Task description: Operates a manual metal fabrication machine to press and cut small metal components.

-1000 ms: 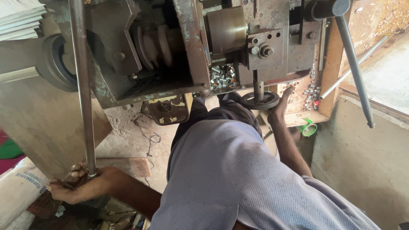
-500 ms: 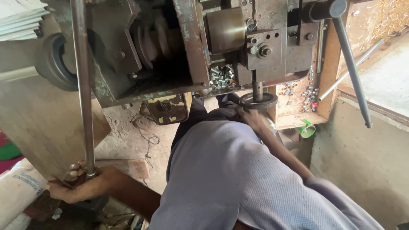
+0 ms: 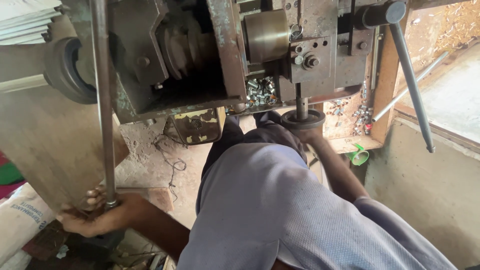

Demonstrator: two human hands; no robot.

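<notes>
Down at lower left, left hand (image 3: 92,217) was wrapped around the bottom end of a long grey steel rod (image 3: 102,100), fingers (image 3: 92,194) curled round it in a full fist grip. Rod ran straight up from that hand, past the rusty green-grey machine body (image 3: 200,55), and out of frame at top.

Right hand (image 3: 311,134) sat up under the small dark round handwheel (image 3: 302,119) on its vertical spindle, touching the rim from below. Mostly hidden by the wheel, so couldn't tell if the fingers were closed on it.

Handling, my read: rod looked stiff, fairly heavy, bare metal, possibly oily, so likely slippery; a low, full-wrap grip near the end suits it. Handwheel looked rigid cast metal, best taken by the rim.

Looks: rod thin, dull, scuffed, uniform along its length. Wheel flat, black, thick-rimmed.

Just above the right hand: pile of small shiny metal sleeves (image 3: 260,90). Right of it: long grey lever bar (image 3: 410,85), green tape roll (image 3: 359,156).
</notes>
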